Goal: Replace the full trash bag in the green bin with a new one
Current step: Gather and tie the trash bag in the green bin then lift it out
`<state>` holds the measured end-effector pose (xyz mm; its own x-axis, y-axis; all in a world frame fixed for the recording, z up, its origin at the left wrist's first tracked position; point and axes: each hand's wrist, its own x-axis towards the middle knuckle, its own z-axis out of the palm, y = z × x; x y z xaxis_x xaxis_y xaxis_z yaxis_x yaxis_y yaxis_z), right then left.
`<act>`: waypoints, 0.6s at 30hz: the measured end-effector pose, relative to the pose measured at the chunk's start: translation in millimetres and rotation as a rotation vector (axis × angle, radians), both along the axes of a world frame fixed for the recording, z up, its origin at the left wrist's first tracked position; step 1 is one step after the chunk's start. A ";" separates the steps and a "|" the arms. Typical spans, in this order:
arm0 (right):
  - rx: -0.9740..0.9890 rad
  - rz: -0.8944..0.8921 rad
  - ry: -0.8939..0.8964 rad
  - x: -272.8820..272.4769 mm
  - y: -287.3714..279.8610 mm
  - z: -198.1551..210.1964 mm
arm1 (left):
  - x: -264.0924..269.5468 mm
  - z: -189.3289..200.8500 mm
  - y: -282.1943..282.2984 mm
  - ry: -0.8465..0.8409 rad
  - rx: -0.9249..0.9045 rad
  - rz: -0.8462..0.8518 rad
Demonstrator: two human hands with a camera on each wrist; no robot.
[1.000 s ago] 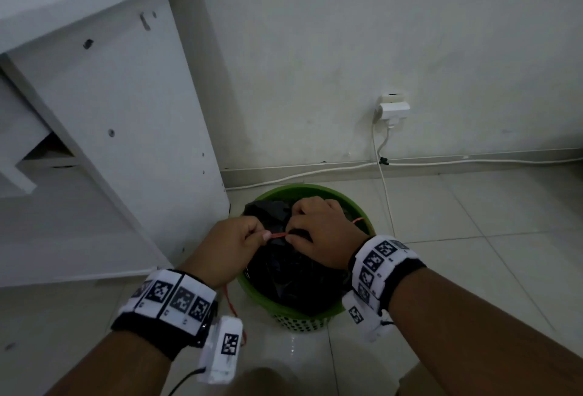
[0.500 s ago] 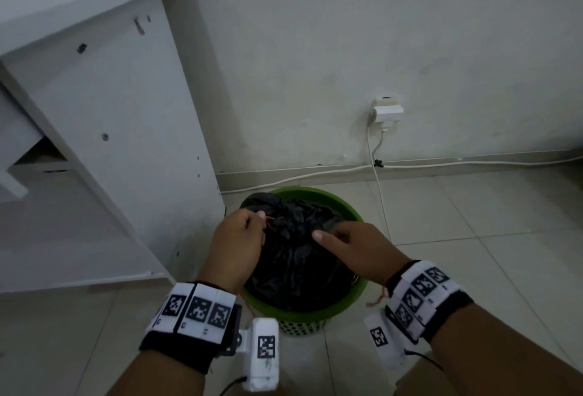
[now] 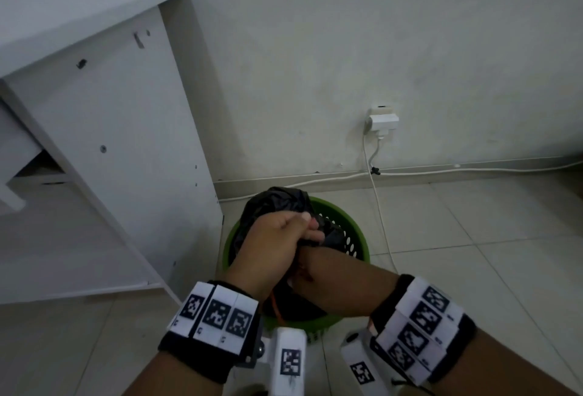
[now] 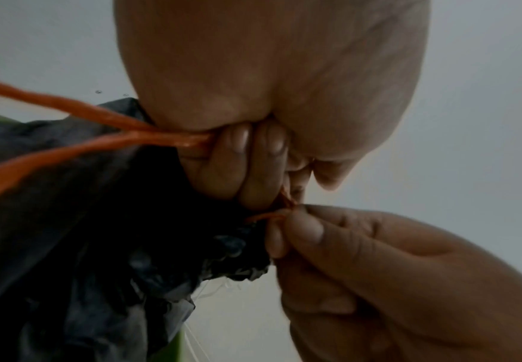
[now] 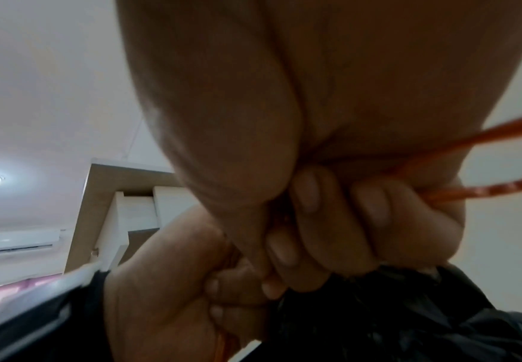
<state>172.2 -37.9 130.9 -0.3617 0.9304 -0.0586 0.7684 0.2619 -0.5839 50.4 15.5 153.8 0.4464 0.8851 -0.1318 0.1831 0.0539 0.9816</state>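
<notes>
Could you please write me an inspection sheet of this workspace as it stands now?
Surface: pale tiled floor.
Job's things: green bin holds a gathered black trash bag with orange drawstrings; new bag: nothing seen.
Clutter: nothing seen.
Hands: left hand and right hand each grip a drawstring at the bag's neck.
Cables: white cable drops from a wall plug, passing the bin.
Surroundings: white cabinet, white wall.
</notes>
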 end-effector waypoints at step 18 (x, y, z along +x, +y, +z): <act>0.233 -0.189 0.068 43.4 8.3 52.8 | -20.4 -0.1 14.1 0.122 0.564 -0.291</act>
